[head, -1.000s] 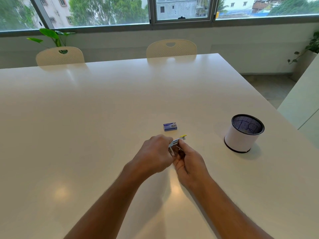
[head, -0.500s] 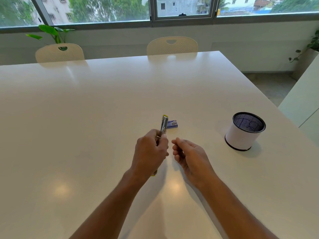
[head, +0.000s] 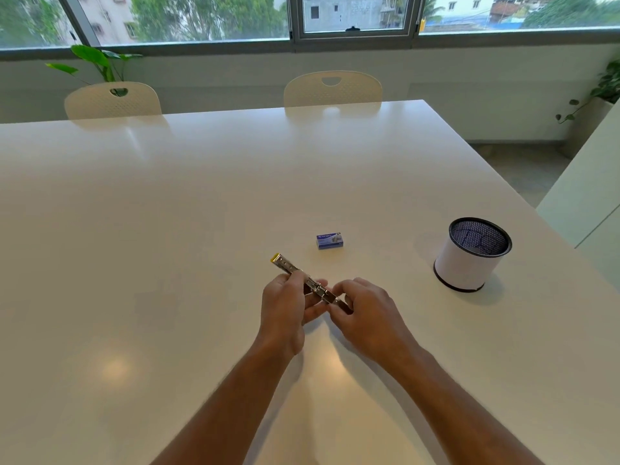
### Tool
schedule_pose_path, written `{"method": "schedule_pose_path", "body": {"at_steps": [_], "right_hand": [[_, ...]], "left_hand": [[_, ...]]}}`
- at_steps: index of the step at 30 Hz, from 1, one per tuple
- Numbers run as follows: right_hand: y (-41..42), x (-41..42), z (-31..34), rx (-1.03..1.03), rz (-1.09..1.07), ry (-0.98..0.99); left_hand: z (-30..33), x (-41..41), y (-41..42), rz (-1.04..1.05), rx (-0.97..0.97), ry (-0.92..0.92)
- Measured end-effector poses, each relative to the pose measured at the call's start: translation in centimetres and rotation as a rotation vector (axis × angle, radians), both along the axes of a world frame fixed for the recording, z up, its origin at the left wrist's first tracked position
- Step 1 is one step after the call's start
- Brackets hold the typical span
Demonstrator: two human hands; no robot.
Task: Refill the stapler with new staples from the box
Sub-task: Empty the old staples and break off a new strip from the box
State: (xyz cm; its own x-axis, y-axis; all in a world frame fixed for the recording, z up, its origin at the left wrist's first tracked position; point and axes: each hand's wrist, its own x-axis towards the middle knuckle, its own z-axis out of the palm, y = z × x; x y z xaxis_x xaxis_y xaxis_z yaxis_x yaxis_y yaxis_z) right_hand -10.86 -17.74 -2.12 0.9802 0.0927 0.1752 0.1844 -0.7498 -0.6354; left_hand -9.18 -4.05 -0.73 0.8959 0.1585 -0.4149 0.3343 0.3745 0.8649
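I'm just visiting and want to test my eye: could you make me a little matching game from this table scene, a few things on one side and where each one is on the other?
Things:
1. stapler
2. box of staples
3. mesh cup
4. chairs

Places:
A. standing alone near the table's right edge
B. held between both hands, above the table
C. at the table's far side, under the window
D. lying on the table just beyond the hands

Pairs: 1-B, 2-D, 3-A, 4-C

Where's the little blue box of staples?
The staple box sits alone on the white table, just beyond the hands, left of the mesh cup.
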Motion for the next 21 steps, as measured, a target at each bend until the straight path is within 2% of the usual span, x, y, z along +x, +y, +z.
{"method": "schedule_pose_path", "body": {"at_steps": [4,6,13,16,18,21], "right_hand": [[-1.4,0.9,0.3,-0.078,0.027,0.040],[-2.2,1.3,0.6,-0.128,0.064,0.071],[-3.8,2.8,1.4,-0.254,0.144,0.148],[-3.9,3.2,1.9,-0.276,0.155,0.191],[-4.2,3.3,2.3,-0.223,0.152,0.228],[-4.8,3.6,3.3,0.025,0.094,0.333]], "left_hand": [[-0.5,0.1,1.1,0.041,0.023,-0.011],[-0.9,0.2,2.0,0.012,0.137,-0.031],[-0.7,-0.3,3.6,-0.275,1.064,-0.166],[-0.4,-0.7,3.5,-0.315,1.219,-0.213],[-0.4,-0.8,3.5,-0.338,1.267,-0.230],[-0.5,-0.9,3.5,-0.370,1.310,-0.220]]}}
